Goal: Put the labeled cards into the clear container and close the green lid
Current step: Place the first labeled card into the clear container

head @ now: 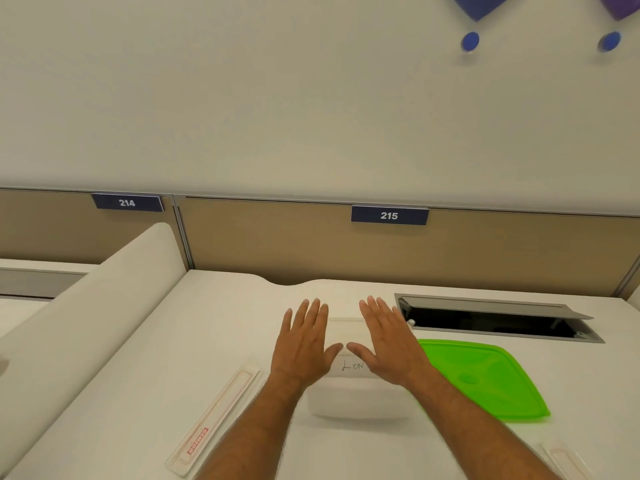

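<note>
1. Fingers [313,315] of both hands are straight and held close together, thumbs angled inward and nearly meeting; nothing pinched, palms down.
2. Labeled card [353,366] reading "LION" shows in the gap between the two thumbs, just below them, long axis running left-right.
3. Card seems to sit on or in the clear container [356,400], which is hard to make out vs. the white worktop [225,327]; can't tell if the card is inside or resting across the top.
4. Left hand [304,344] covers the container's left side, right hand [389,344] its right; both about equally near the card.
5. Green lid [485,379] lies flat on the worktop just beside the container, to the right, so the right hand is nearer for closing.
6. Flat clear strip w/ red print [211,417] lies off to the left, apart from the container.
</note>
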Tool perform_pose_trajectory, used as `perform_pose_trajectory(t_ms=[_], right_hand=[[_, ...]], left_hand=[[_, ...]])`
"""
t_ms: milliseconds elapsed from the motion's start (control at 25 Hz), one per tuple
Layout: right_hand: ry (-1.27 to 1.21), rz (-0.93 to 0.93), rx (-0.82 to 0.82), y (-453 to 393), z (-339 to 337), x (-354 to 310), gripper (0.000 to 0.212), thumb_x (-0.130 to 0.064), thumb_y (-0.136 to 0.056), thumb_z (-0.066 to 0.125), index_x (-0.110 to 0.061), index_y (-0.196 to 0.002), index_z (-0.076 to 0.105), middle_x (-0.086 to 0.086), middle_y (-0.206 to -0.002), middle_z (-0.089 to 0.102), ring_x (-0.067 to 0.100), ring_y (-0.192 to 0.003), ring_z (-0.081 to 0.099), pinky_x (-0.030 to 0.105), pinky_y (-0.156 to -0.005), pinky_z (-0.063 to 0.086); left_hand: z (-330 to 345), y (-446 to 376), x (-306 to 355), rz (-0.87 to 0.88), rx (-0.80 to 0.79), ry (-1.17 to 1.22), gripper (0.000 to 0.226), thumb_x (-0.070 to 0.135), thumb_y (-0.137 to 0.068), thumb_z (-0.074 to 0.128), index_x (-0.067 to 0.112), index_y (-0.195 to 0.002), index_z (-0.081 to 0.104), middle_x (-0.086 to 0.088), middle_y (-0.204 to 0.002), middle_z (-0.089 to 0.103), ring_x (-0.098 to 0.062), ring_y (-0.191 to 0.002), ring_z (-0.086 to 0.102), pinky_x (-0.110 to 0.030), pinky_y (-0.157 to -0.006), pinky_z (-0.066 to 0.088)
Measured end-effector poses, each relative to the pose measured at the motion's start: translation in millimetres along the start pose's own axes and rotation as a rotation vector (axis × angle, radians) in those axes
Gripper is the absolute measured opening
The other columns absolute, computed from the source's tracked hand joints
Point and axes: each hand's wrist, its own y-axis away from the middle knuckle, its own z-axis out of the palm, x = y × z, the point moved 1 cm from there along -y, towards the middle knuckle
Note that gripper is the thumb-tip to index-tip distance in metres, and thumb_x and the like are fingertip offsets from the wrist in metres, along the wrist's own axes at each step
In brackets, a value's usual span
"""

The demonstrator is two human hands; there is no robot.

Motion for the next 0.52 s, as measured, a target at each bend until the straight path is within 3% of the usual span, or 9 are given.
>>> perform_pose_trajectory(t_ms=[120, 240, 400, 520], right_hand=[[-0.014, -0.015, -0.077, 4.3, 3.9, -14.3, 0.091, -0.076, -0.085, 0.010, -0.019, -0.153, -0.007, 0.003, -0.160, -0.015, 0.021, -0.149, -0.015, 0.043, -0.121, -0.006], [-0.027, -0.049, -0.104, 1.3, 7.6, -34.8, 0.092, -0.077, -0.083, 0.007, -0.021, -0.153, -0.010, 0.004, -0.160, -0.018, 0.020, -0.148, -0.019, 0.042, -0.121, -0.008], [-0.050, -0.135, -0.103, -12.5, 14.4, -70.4, 0.086, -0.072, -0.088, 0.016, -0.021, -0.153, -0.010, 0.003, -0.161, -0.018, 0.019, -0.148, -0.019, 0.041, -0.121, -0.009], [-0.056, -0.216, -0.124, -23.8, 22.2, -100.5, 0.083, -0.069, -0.089, 0.012, -0.021, -0.153, -0.009, 0.003, -0.160, -0.018, 0.020, -0.148, -0.019, 0.041, -0.120, -0.011]], left_hand=[[-3.2, 15.3, -13.5, -0.076, 0.011, -0.022, 0.095, 0.077, -0.083, 0.004, 0.017, -0.158, 0.008, -0.007, -0.166, 0.002, -0.028, -0.153, -0.001, -0.053, -0.122, 0.005], [-5.3, 32.0, -35.4, -0.142, -0.027, -0.047, 0.101, 0.080, -0.080, -0.003, 0.017, -0.157, 0.012, -0.008, -0.165, 0.005, -0.030, -0.152, 0.002, -0.054, -0.122, 0.006], [-6.5, 57.3, -71.8, -0.258, -0.068, -0.024, 0.099, 0.078, -0.085, 0.002, 0.012, -0.147, 0.043, -0.012, -0.155, 0.039, -0.034, -0.143, 0.035, -0.057, -0.112, 0.030], [-8.4, 74.4, -98.5, -0.323, -0.074, -0.040, 0.095, 0.076, -0.086, 0.010, 0.012, -0.148, 0.043, -0.012, -0.155, 0.039, -0.034, -0.143, 0.036, -0.056, -0.113, 0.028]])
